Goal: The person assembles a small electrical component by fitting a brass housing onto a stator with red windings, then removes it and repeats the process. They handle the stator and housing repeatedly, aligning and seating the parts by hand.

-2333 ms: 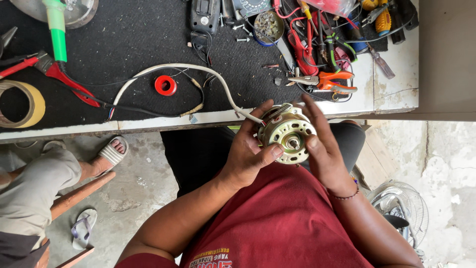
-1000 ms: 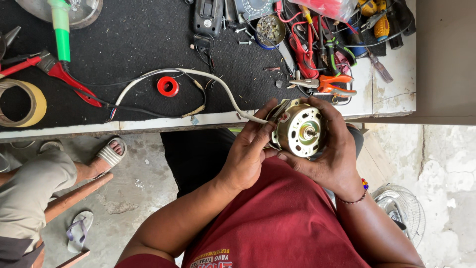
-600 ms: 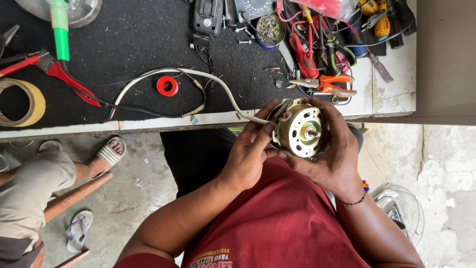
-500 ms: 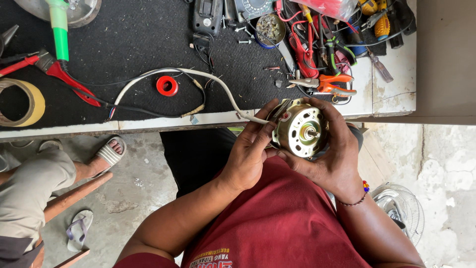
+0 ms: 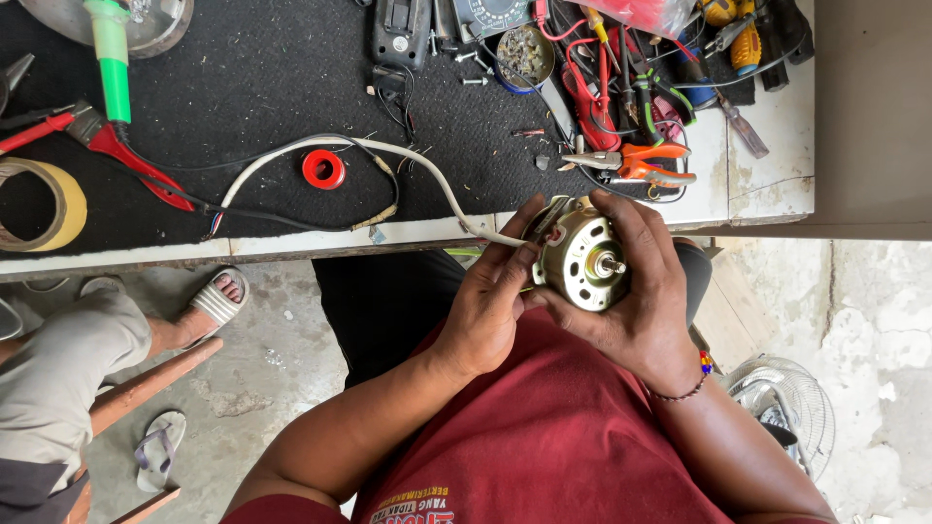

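Motor [image 5: 582, 260] held at lap level, just off bench edge [image 5: 291, 243]. Right hand [image 5: 636, 301] wraps around body, full grasp; left hand [image 5: 490, 311] pinches side where white cable [image 5: 427, 175] enters. Shaft [image 5: 614, 264] points up-right toward camera, nearer right hand.

Up on the black mat [image 5: 252, 78] sit a roll of tan tape [image 5: 44, 204] at the far edge, red-handled pliers [image 5: 107, 146] beside a green-handled tool [image 5: 112, 58], and a small red ring [image 5: 323, 169] inside the loop of a black wire [image 5: 291, 218]. Further along lies a round tin of screws [image 5: 524, 53], with orange-handled pliers [image 5: 641, 163] and a tangle of red leads [image 5: 582, 87] just beside it — screwdrivers [image 5: 743, 44] crowd the corner. Below the bench, another person's sandalled foot [image 5: 209, 306] rests on the concrete floor [image 5: 282, 388], a loose sandal [image 5: 155, 451] nearby — and a fan grille [image 5: 791, 408] sits off to the other side.
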